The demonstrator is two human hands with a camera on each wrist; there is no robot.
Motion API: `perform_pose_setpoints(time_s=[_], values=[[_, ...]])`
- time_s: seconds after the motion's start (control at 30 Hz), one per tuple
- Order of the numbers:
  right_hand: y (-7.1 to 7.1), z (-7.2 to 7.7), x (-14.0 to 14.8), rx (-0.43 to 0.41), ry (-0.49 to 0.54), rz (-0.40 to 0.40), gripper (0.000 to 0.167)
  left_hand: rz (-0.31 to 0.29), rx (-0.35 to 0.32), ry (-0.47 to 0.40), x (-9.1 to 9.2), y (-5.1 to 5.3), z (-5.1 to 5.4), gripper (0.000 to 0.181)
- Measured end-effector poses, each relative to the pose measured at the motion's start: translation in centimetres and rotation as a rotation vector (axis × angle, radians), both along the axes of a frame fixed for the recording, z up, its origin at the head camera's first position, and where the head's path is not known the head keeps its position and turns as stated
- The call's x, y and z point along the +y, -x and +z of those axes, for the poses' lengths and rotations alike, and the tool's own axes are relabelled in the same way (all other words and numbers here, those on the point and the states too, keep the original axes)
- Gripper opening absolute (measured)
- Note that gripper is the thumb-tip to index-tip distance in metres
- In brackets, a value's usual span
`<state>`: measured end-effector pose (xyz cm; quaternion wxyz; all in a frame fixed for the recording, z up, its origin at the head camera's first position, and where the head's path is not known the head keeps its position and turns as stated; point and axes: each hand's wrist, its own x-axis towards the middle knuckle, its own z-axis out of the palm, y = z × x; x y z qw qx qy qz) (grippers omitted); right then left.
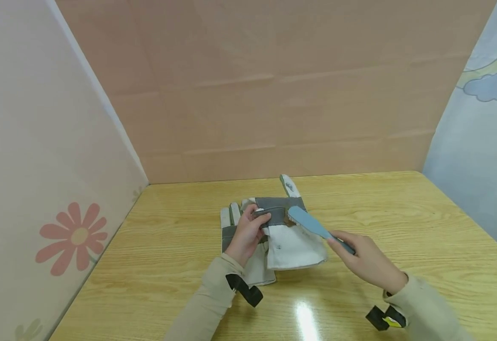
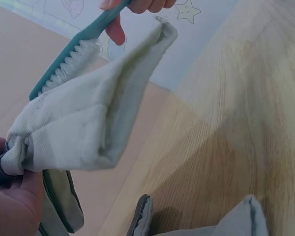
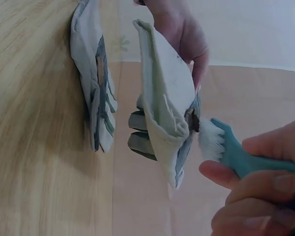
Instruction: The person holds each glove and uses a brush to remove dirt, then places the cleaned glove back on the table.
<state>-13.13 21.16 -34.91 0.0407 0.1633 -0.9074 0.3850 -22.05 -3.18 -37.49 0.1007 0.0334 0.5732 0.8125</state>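
Note:
My left hand (image 1: 248,233) pinches a white and grey work glove (image 1: 295,246) by its grey band, holding it above the table. In the right wrist view that glove (image 3: 167,78) hangs with its cuff opening facing the camera, and a brown stain (image 3: 192,119) shows on the band. My right hand (image 1: 365,258) grips a blue brush (image 1: 310,222) by the handle. The brush's white bristles (image 3: 211,140) meet the glove at the stain. A second glove (image 1: 259,267) of the same kind lies on the table below my left hand.
The wooden table (image 1: 167,255) carries the second glove. Behind it stands a plain brown backdrop (image 1: 274,94). A wall with a flower print (image 1: 78,237) is on the left, and a pale blue printed wall (image 1: 478,156) on the right.

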Motion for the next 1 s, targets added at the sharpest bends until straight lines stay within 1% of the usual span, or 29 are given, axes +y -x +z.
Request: perform_pose_setpoints(time_s=[0.07,0.17,0.23,0.3,0.43,0.5,0.57,0.8,1.0], values=[[-0.1,0.2,0.1,0.017,0.001,-0.012,0.034,-0.004,0.001,-0.003,0.0,0.0,0.1,0.024],[0.1,0.5,0.1,0.047,0.03,-0.043,0.028,-0.008,-0.006,-0.004,0.0,0.0,0.2,0.024],[0.4,0.6,0.0,0.059,0.045,-0.055,0.027,-0.022,-0.006,0.003,0.1,0.1,0.4,0.024],[0.7,0.6,-0.3,0.036,0.056,-0.051,0.029,-0.046,0.0,0.007,0.1,0.0,0.5,0.024],[1.0,0.4,-0.8,-0.056,0.072,-0.015,0.035,-0.08,0.007,0.014,0.1,0.0,0.5,0.023],[1.0,0.3,-0.9,-0.09,0.078,-0.003,0.035,-0.073,0.001,0.019,0.1,0.0,0.5,0.023],[0.9,0.3,-1.0,-0.093,0.082,0.007,0.035,-0.063,-0.001,0.022,0.1,0.0,0.4,0.023],[0.4,0.2,-0.6,-0.017,0.056,0.05,0.036,-0.043,-0.015,0.032,0.2,-0.1,0.3,0.022],[0.1,-0.2,-0.3,-0.008,0.013,0.036,0.041,-0.036,-0.014,0.042,0.2,-0.1,0.4,0.021]])
